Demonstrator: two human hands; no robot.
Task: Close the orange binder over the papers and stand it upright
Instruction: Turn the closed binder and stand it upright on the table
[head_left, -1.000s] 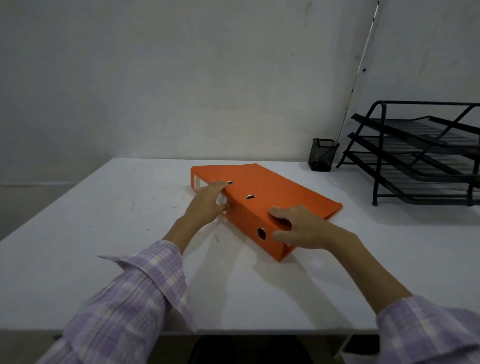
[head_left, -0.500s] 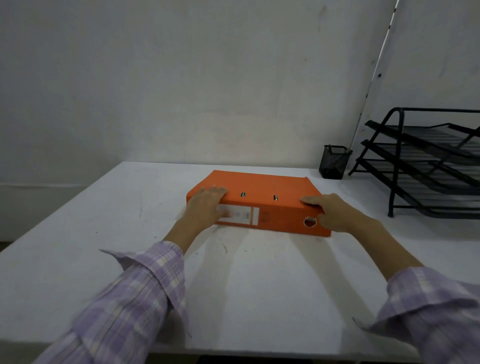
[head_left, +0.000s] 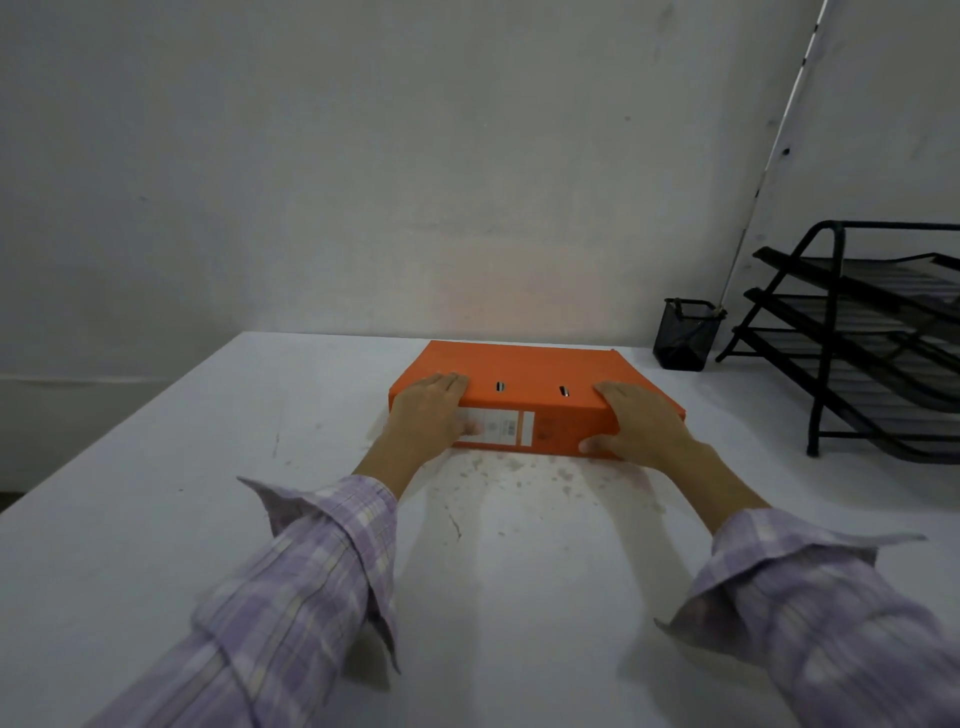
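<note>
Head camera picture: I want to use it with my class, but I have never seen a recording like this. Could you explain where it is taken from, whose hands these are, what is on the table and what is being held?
There is no machine here. A person wears a wide-angle camera on the head, looking forward and down, so you see their own arms in checked purple sleeves reaching away from you.

On the white table lies an orange binder, closed and flat, its spine with a white label facing the person. The left hand grips the left end of the spine, and the right hand grips the right end, fingers over the top edge. The binder is not yet standing upright.

Further back, by the wall, stand a small black mesh pen cup and, to its right, a black tiered paper tray. Neither is being touched.
</note>
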